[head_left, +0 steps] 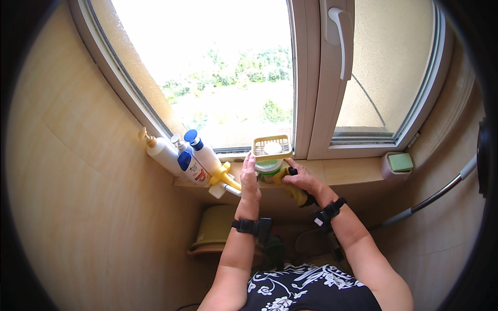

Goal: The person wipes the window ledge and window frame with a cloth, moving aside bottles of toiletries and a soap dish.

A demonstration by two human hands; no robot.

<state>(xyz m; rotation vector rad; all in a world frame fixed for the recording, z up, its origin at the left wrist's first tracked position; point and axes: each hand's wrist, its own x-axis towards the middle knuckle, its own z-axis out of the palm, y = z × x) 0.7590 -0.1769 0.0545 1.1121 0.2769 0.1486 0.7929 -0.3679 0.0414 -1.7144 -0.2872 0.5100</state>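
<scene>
**Tool gripped in the right hand, flat left hand set beside a stacked dish and tub**

A patterned top [311, 285] is worn, and a black band [246, 226] is strapped on the left wrist, with another on the right. Below the sill [342, 170], at left, a yellowish basin [213, 225] is seen.

The yellow-and-black tool [296, 194] is held aslant, its long axis run from upper left to lower right, the lower end pointed back toward the body. It is placed in front of the sill, at the left of the right hand [303, 181] and partly covered by it. The fingers of that hand are closed round it; its exact kind cannot be told.

The left hand [250, 179] is held open, its fingers straight and pointed toward the window [311, 83]. Its palm side is turned to the tub [268, 167], but whether contact is made cannot be told. The tub is stood on the sill between the hands; on it a slatted dish [275, 157] is rested, its long side set roughly left to right, with white soap [272, 148] in it.

At left, bottles [165, 154] are grouped near a yellow-and-white brush [222, 173]; at far right, a green block [400, 162] is held in a pink holder [390, 170].
</scene>
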